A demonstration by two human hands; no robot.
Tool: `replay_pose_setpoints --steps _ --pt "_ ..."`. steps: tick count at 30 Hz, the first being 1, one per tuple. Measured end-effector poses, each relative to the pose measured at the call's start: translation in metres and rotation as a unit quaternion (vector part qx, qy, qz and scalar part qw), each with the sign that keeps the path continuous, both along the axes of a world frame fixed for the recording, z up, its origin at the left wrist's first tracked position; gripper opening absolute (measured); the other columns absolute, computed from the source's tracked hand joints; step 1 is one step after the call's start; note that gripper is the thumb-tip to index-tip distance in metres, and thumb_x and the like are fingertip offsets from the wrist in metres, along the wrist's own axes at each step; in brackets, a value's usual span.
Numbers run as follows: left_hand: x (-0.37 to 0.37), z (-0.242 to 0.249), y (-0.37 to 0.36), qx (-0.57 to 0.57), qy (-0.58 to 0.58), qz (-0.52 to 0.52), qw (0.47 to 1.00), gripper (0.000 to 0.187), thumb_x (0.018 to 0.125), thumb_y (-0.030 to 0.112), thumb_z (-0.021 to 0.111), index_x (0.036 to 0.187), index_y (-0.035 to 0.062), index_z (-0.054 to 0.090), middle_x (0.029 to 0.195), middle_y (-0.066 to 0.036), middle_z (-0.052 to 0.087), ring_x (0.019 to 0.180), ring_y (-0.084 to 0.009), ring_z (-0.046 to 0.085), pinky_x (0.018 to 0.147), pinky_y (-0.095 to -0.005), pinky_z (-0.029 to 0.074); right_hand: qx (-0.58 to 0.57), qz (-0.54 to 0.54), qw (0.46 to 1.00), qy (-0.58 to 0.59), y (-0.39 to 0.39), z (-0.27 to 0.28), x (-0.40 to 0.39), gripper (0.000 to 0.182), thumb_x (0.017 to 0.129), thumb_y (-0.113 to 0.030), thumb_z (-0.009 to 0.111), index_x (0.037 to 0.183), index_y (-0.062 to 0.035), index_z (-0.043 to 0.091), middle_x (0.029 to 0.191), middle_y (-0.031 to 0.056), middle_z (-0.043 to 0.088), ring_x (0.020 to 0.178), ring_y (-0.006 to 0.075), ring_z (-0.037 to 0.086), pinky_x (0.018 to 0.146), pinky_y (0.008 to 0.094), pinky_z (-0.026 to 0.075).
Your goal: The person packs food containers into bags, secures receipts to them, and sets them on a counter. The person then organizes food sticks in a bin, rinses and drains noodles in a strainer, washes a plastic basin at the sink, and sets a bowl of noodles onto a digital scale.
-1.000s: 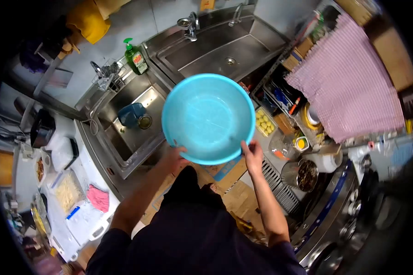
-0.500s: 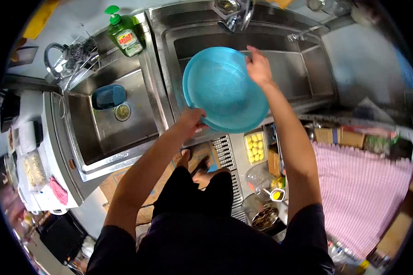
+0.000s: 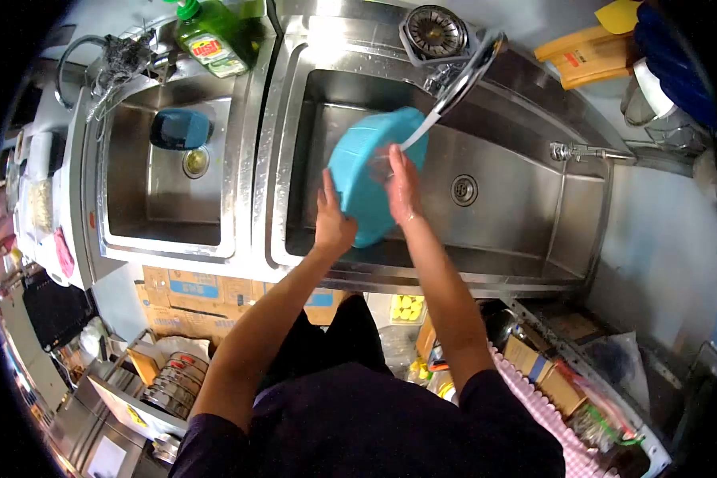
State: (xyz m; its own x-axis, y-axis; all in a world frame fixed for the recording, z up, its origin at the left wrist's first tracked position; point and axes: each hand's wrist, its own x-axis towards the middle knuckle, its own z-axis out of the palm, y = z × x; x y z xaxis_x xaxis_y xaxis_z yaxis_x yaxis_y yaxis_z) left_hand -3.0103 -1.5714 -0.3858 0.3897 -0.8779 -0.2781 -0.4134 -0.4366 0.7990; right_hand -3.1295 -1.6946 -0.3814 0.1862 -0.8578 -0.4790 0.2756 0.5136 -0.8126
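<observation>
A light blue plastic basin [image 3: 358,151] stands tilted on its side in the large steel sink [image 3: 502,215], its opening facing right. My left hand [image 3: 334,221] holds the basin at its left side, fingers against the outer wall. My right hand [image 3: 402,187] is at the basin's opening with fingers stretched out, wet and slightly blurred. From the faucet [image 3: 474,76] a white stream runs down onto the fingers of that hand and into the basin. The inside of the basin is mostly hidden by my right hand.
On the left is a smaller sink [image 3: 167,199] with a dark blue container [image 3: 180,129] in it. A green dish soap bottle [image 3: 213,40] stands behind the divider. A round metal strainer [image 3: 434,33] sits beside the faucet. Cardboard [image 3: 191,299] covers the floor.
The basin has gone from level above the sink's front edge to tilted inside the sink. My right hand has moved from its rim to the stream. The view has shifted right.
</observation>
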Motion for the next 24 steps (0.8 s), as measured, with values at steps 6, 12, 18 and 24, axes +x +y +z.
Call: replay_pose_setpoints --steps 6,12,18,24 --pt "-0.036 0.060 -0.030 -0.153 -0.135 -0.284 0.937 0.070 0.087 0.023 0.059 0.152 0.0212 0.034 0.158 -0.021 0.021 0.147 -0.0427 0.018 0.113 -0.0654 0.018 0.096 -0.122 0.988 0.020 -0.004 0.040 -0.033 0.053 0.097 -0.038 0.060 0.133 -0.0008 0.045 0.126 0.0097 0.057 0.115 0.0239 0.055 0.097 0.0424 0.045" --pt "-0.056 0.054 -0.160 -0.094 -0.178 -0.276 0.940 0.039 0.089 0.031 0.055 0.122 0.0103 0.063 0.136 -0.015 0.055 0.126 -0.0361 0.051 0.108 -0.0558 0.034 0.099 0.012 0.986 -0.133 0.002 0.040 -0.072 0.049 0.103 -0.039 0.049 0.140 -0.0080 0.044 0.136 0.0094 0.053 0.125 0.0245 0.051 0.106 0.0418 0.039" --pt "-0.054 0.058 -0.108 -0.135 -0.178 -0.238 0.945 0.042 0.093 0.030 0.056 0.132 0.0156 0.058 0.143 -0.013 0.049 0.137 -0.0372 0.039 0.108 -0.0567 0.033 0.138 -0.117 0.973 -0.144 -0.007 0.029 -0.055 0.061 0.101 -0.045 0.050 0.144 -0.0041 0.038 0.142 0.0117 0.048 0.130 0.0307 0.047 0.109 0.0471 0.036" --pt "-0.014 -0.007 -0.054 -0.025 -0.246 -0.037 0.968 0.054 0.097 0.033 0.054 0.148 0.0197 0.040 0.158 -0.020 0.023 0.146 -0.0410 0.021 0.115 -0.0574 0.021 0.134 -0.169 0.940 -0.263 0.017 0.007 -0.069 0.048 0.103 -0.038 0.043 0.140 -0.0069 0.045 0.144 0.0092 0.049 0.132 0.0303 0.045 0.113 0.0508 0.034"
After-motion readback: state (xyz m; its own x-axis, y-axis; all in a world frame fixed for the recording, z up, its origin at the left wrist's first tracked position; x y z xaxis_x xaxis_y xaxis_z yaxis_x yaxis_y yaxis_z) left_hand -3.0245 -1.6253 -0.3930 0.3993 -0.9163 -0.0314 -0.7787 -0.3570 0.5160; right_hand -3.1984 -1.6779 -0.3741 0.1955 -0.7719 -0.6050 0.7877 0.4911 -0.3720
